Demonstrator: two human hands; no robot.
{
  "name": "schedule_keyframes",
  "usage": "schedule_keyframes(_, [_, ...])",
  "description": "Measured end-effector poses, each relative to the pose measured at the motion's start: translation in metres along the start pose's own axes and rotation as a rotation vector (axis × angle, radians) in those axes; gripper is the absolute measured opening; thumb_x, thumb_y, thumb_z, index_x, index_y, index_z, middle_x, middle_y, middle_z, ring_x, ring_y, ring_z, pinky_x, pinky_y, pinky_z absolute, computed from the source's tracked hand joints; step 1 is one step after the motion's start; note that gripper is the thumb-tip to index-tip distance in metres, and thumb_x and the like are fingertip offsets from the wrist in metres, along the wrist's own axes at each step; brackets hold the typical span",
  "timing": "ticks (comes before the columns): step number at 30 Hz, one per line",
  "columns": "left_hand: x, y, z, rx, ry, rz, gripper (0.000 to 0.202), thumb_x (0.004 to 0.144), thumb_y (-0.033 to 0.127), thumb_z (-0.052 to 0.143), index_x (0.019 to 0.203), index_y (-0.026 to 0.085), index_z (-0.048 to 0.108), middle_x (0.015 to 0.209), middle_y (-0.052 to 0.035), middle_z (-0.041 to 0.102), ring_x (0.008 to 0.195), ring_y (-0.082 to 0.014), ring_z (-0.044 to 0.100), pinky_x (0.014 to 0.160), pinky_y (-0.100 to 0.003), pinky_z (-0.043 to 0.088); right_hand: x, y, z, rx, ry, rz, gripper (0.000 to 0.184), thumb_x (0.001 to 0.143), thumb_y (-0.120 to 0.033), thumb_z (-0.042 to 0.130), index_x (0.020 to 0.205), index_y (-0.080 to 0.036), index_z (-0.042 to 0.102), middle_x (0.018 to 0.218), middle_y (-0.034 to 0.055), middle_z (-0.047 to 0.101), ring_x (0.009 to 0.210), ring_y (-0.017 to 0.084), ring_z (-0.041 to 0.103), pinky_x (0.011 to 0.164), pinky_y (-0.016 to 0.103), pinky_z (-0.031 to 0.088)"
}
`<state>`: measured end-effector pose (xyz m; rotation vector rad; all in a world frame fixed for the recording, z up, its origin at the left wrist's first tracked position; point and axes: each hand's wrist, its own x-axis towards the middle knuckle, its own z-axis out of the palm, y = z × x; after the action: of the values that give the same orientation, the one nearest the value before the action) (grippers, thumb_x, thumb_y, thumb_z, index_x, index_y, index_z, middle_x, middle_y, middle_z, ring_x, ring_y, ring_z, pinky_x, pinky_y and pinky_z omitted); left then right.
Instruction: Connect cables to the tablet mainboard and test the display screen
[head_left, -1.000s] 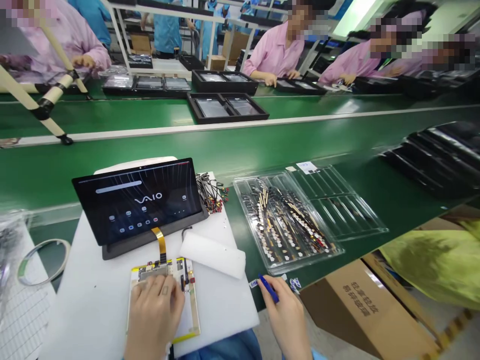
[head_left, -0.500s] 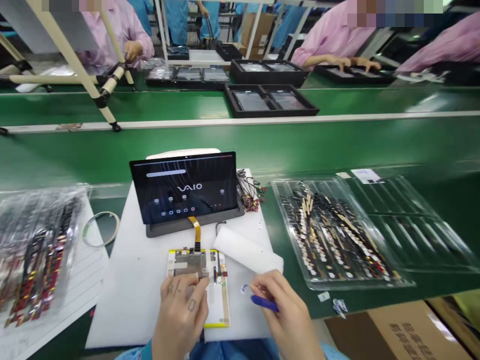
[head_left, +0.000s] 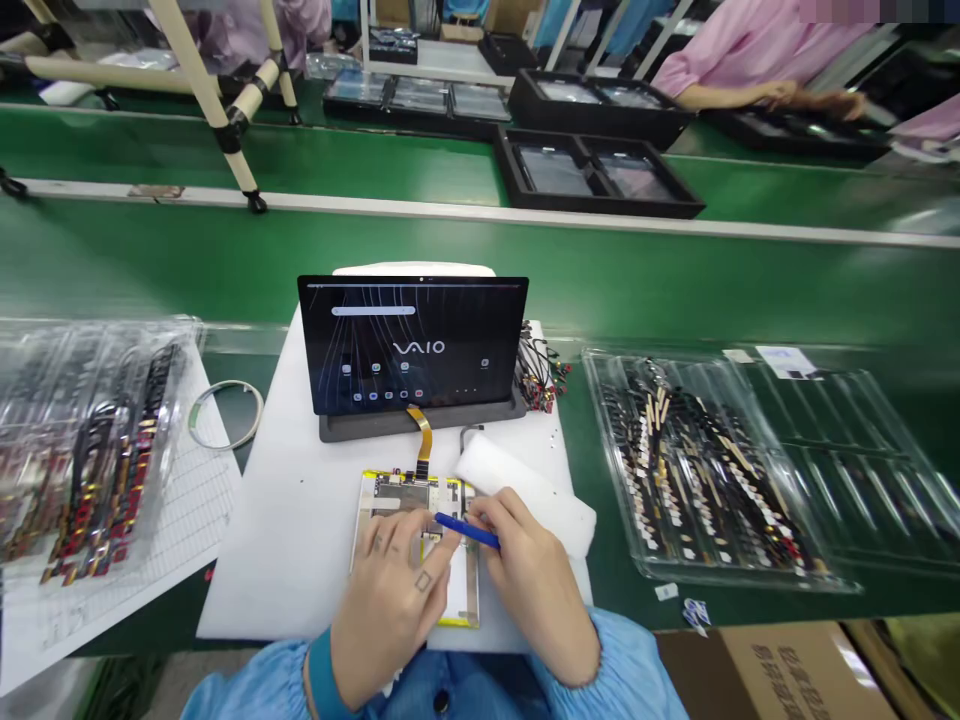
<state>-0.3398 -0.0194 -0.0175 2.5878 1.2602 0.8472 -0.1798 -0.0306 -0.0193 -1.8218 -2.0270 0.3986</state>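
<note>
The person's left hand (head_left: 394,590) lay with its grip spread apart, the fingertips pressed on a flat circuit-board assembly in a yellow-edged frame (head_left: 397,492), which sat on a white foam mat (head_left: 285,540) directly under that grip. The right hand (head_left: 532,590) had its grip closed, pinching a slim blue plastic stick (head_left: 466,530) whose tip reached over the board, close to the left hand's fingers. An orange flexible ribbon cable (head_left: 420,430) ran from the board's far edge to a black tablet showing a VAIO home screen (head_left: 412,345), which stood on a dark stand ahead of both grips. A white foam block (head_left: 525,490) lay just beyond the right grip.

The ribbon looked like the weakest point. Any drag on the board could crease it or unseat its connector, and the screen might then fail. A slip of the stick under pressure could scratch the board or dislodge a small component.
</note>
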Motion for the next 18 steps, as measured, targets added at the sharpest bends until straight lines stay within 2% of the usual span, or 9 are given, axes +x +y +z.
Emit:
schedule_keyframes(7, [0.0002, 0.0022, 0.0091, 0.032, -0.059, -0.003, 0.020, 0.083, 0.015, 0.042, 0.091, 0.019, 0.060, 0.098, -0.0105, 0.058, 0.091, -0.0228, 0.052, 0.077, -0.037, 0.042, 0.0007, -0.0035, -0.0020, -0.003, 0.024, 0.005, 0.020, 0.075, -0.006, 0.032, 0.078, -0.022, 0.044, 0.072, -0.0021, 0.046, 0.052, 0.012, 0.051, 0.044, 0.022, 0.039])
schedule_keyframes(13, [-0.0029, 0.0015, 0.0103, 0.038, -0.040, -0.015, 0.025, 0.084, 0.012, 0.040, 0.100, 0.015, 0.058, 0.099, -0.0116, 0.060, 0.092, -0.0229, 0.053, 0.079, -0.036, 0.041, 0.0016, -0.0040, -0.0055, 0.032, 0.078, -0.012, 0.018, 0.076, -0.006, 0.031, 0.079, -0.022, 0.040, 0.072, -0.0022, 0.045, 0.053, 0.011, 0.051, 0.046, 0.021, 0.040])
schedule_keyframes(18, [-0.0005, 0.0034, 0.0076, 0.015, -0.017, 0.009, 0.024, 0.083, 0.012, 0.042, 0.100, 0.016, 0.059, 0.097, -0.0109, 0.059, 0.091, -0.0227, 0.052, 0.078, -0.035, 0.039, -0.0005, -0.0016, -0.0021, 0.056, 0.083, 0.011, 0.016, 0.078, -0.009, 0.032, 0.081, -0.021, 0.042, 0.074, -0.0007, 0.047, 0.057, 0.012, 0.053, 0.049, 0.022, 0.042])
